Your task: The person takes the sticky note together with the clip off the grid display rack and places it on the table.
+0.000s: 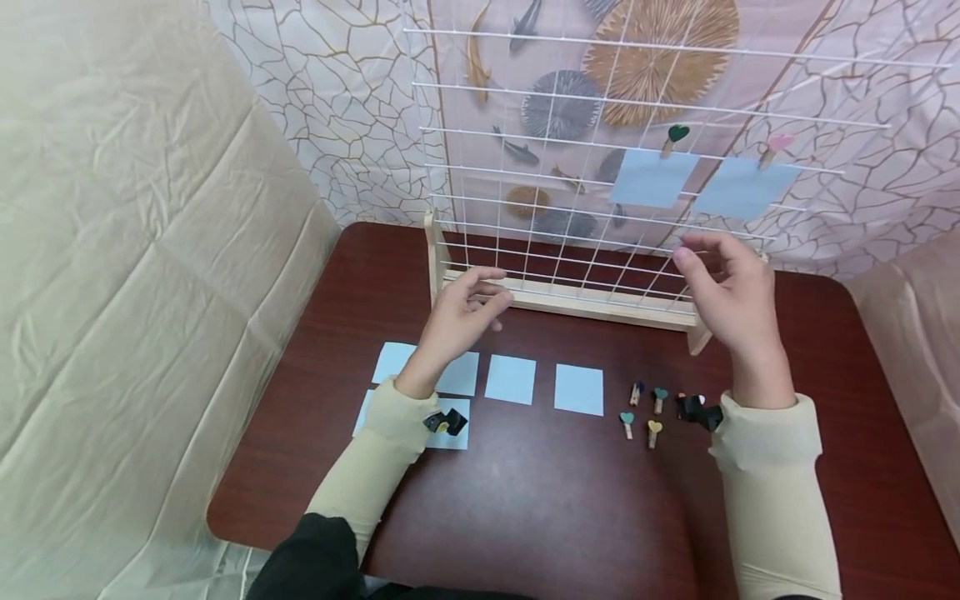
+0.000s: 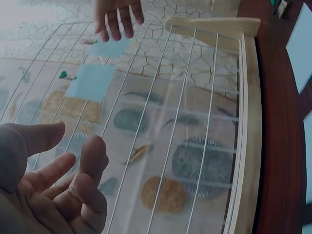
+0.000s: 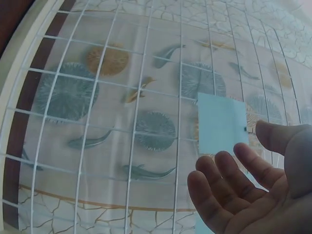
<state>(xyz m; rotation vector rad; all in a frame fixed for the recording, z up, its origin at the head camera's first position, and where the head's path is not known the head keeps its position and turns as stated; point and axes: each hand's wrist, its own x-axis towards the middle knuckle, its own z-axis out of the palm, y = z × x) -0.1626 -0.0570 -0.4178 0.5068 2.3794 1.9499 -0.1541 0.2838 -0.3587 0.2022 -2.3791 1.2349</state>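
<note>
While both hands hover: neither holds anything, both raised in front of the white wire grid panel (image 1: 600, 167) at centre frame.
Writing: no brand, label or text readable anywhere; squares look blank.
Left hand (image 1: 461, 312): centre-left of head view, fingers loosely curled & relaxed, tips just beside the pale wooden base rail (image 1: 592, 298) at its left end; cannot tell if touching. Left wrist view: palm up at lower left, fingers (image 2: 92, 161) apart, nothing in them.
Right hand (image 1: 727, 287): centre-right, lifted in front of grid's lower right edge, fingers bent, thumb & forefinger near each other w/ nothing between. Right wrist view: relaxed fingers (image 3: 219, 180) at lower right, empty.
Sleeves: cream, w/ a black wrist device on each.
Grid: upright in the wooden rail at the far side of the dark red-brown table (image 1: 525, 500); patterned fish-print cloth behind it.
Hung on grid, upper right: two light blue paper squares (image 1: 652, 177), one under a dark green heart-topped wooden clip (image 1: 675, 136), other under a pink heart-topped wooden clip (image 1: 776, 146).
On table, centre: loose light blue paper squares (image 1: 579, 389) in a row, more partly under left forearm.
Right of those: small heart-topped wooden clips (image 1: 645, 412), several colours, lying near right wrist.
</note>
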